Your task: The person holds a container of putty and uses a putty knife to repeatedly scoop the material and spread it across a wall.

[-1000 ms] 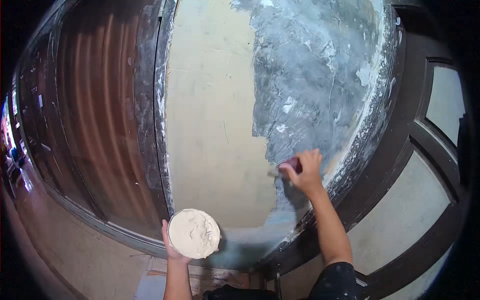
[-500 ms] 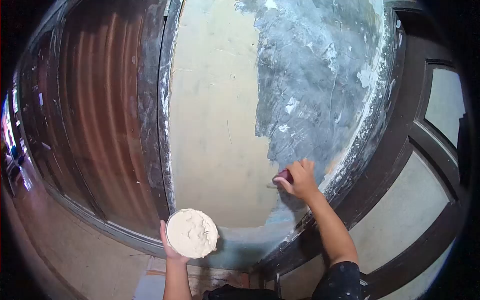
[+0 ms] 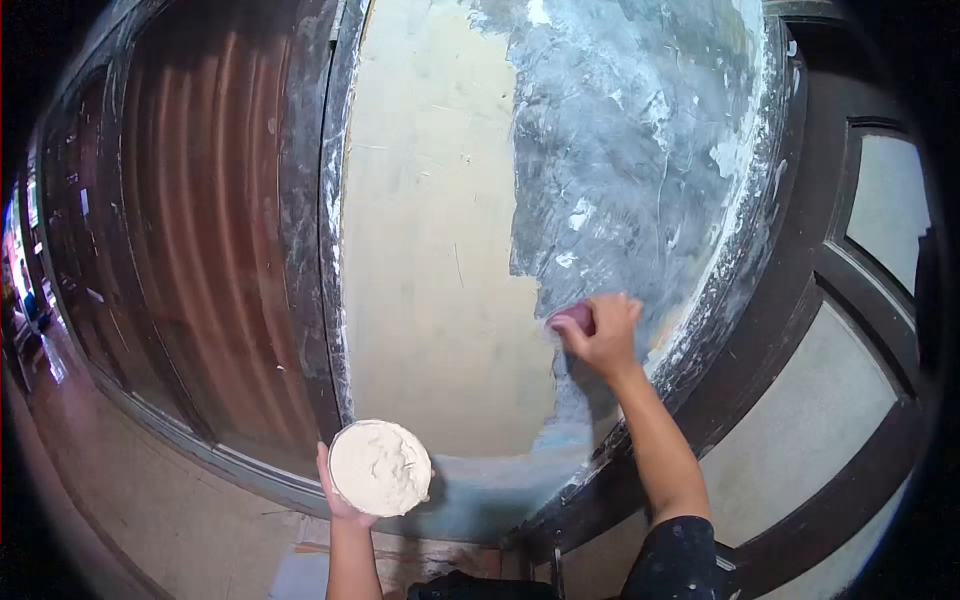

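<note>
My left hand (image 3: 336, 492) grips a round tub (image 3: 334, 487) from its left side and below. Cream-coloured putty (image 3: 378, 466) fills it, its surface ridged and scooped. Higher and to the right, my right hand (image 3: 606, 335) is closed around a putty knife (image 3: 576, 318) with a maroon handle; motion blurs its blade. The knife is at the wall (image 3: 620, 210), along the border between the smooth cream coat (image 3: 440, 330) on the left and bare, patchy grey on the right. Whether the blade touches the wall is hard to tell.
A dark wooden frame with a reddish-brown curtained pane (image 3: 210, 220) stands to the left. On the right is a dark panelled door (image 3: 770, 390) with pale panels. Below left lies the floor (image 3: 180, 510), with a pale sheet (image 3: 298, 575) near my left forearm.
My right hand has moved upward along the coat's edge with the putty knife. My left hand and the tub have stayed nearly in place, shifting slightly left.
</note>
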Tool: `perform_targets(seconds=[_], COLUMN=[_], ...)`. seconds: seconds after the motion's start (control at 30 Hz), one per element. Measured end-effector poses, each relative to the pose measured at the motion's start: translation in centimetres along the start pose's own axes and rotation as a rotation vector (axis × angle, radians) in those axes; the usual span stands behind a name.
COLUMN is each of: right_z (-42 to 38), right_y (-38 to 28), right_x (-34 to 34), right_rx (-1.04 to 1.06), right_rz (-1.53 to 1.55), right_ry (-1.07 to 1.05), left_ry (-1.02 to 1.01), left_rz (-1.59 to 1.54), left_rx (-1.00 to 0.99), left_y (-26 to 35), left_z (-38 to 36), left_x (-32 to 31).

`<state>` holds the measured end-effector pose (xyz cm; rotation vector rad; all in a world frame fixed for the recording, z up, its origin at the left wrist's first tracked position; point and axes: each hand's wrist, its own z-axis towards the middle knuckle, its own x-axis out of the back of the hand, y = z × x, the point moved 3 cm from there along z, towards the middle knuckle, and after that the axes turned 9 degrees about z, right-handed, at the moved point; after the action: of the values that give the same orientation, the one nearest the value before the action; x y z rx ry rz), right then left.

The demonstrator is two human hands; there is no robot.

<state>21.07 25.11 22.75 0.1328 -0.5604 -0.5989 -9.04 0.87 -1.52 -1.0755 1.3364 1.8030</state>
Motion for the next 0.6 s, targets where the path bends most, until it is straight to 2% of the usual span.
perform_targets(seconds=[0.07, 0.1, 0.13, 0.2, 0.23, 0.27, 0.33, 0.37, 0.4, 0.47, 0.5, 0.6], right_z=[1.6, 1.5, 0.8, -1.0, -2.0, -2.6, -2.8, -1.9, -0.6, 1.6, 1.6, 0.3], right_y=[1.0, 1.6, 1.5, 0.4, -0.2, -0.2, -0.9, -0.3, -0.2, 0.7, 1.5, 1.5], right_x=[1.2, 1.3, 1.6, 1.4, 0.7, 0.2, -0.7, -0.8, -0.7, 1.0, 1.2, 1.8], right_rx=[-0.184, -0.159, -0.161, -0.074, 0.027, 0.031, 0.077, 0.026, 0.023, -0.186, -0.206, -0.241], right_rz=[0.014, -0.001, 0.001, 0.147, 0.086, 0.086, -0.038, -0.031, -0.032, -0.031, -0.033, 0.121], right_ry=[0.322, 0.325, 0.327, 0.045, -0.011, -0.009, -0.163, -0.072, -0.07, 0.262, 0.326, 0.31], left_ry=[-0.12, -0.252, -0.251, -0.114, -0.057, -0.059, -0.163, -0.143, -0.144, -0.205, -0.163, -0.046], left_rz=[0.04, 0.043, 0.045, 0.015, 0.0, -0.001, 0.049, 0.045, 0.048, 0.058, 0.03, 0.004], left_rx=[0.03, 0.063, 0.062, 0.034, 0.023, 0.019, 0.021, 0.023, 0.024, 0.053, 0.057, 0.025], left_y=[0.1, 0.5, 0.5, 0.4, 0.4, 0.4, 0.7, 0.6, 0.6, 0.5, 0.4, -0.1], left_z=[-0.2, -0.7, -0.8, -0.6, -0.4, -0.5, -0.7, -0.5, -0.4, -0.5, -0.5, 0.2], left_x=[-1.5, -3.2, -3.1, -2.0, -1.4, -1.0, -2.2, -2.4, -2.7, -3.3, -3.0, -1.2])
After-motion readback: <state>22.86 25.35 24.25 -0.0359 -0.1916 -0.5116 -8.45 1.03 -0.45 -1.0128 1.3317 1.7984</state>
